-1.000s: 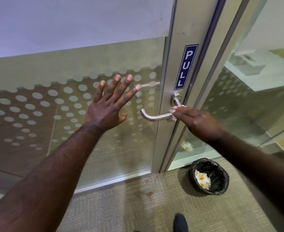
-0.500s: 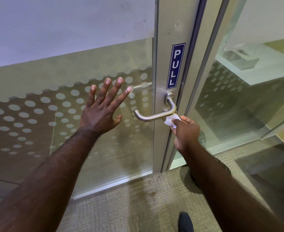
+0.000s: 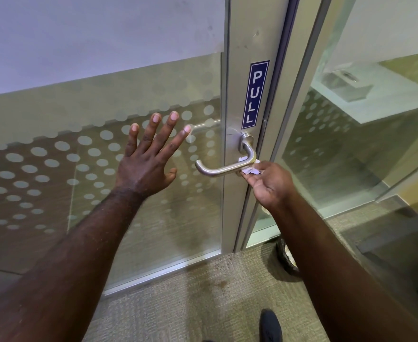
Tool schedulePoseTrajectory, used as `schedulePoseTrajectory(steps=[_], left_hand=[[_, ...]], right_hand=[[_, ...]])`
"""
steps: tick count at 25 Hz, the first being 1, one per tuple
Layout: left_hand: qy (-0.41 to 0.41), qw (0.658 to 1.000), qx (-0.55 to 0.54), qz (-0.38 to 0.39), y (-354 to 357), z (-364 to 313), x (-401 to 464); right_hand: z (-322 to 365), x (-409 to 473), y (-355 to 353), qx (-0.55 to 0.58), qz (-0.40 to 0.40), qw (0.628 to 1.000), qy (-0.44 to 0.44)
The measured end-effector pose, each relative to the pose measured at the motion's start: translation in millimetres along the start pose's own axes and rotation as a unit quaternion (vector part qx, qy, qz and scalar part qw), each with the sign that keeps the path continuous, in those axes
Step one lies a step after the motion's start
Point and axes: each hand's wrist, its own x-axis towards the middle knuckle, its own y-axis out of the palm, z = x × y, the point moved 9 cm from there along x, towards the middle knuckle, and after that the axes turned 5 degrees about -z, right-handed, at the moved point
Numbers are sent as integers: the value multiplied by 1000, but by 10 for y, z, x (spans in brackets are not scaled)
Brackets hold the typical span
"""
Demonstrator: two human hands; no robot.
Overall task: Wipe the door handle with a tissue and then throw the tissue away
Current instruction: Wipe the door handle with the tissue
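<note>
Crumpled white tissue (image 3: 250, 169) is pinched in right hand (image 3: 268, 185), pressed under the bend of brushed-metal lever handle (image 3: 224, 167). Left hand (image 3: 146, 164) is splayed flat against dotted frosted glass (image 3: 55, 169).

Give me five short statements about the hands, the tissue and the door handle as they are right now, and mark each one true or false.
1. The right hand holds a tissue against the door handle. True.
2. The left hand is closed around the handle's grip. False: it is spread open with its fingers toward the dotted glass panel, left of the handle.
3. The sign above the handle reads PUSH. False: it reads PULL.
4. The tissue is at the bend of the handle, near the door frame. True.
5. The bin is in full view. False: the right forearm hides most of it.
</note>
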Motion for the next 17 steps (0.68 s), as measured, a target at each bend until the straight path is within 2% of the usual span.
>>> schedulePoseTrajectory(steps=[3,9,17], left_hand=[[2,1000,-1,-1,0,0,-3],[3,1000,3,-15,0,-5,-6],[-2,1000,13,-26,26,-7,-11]], right_hand=[[7,-22,35,67,23,997,23],[-47,-27,-47,-22,34,999,7],[-425,-249,54,-11,47,998,-41]])
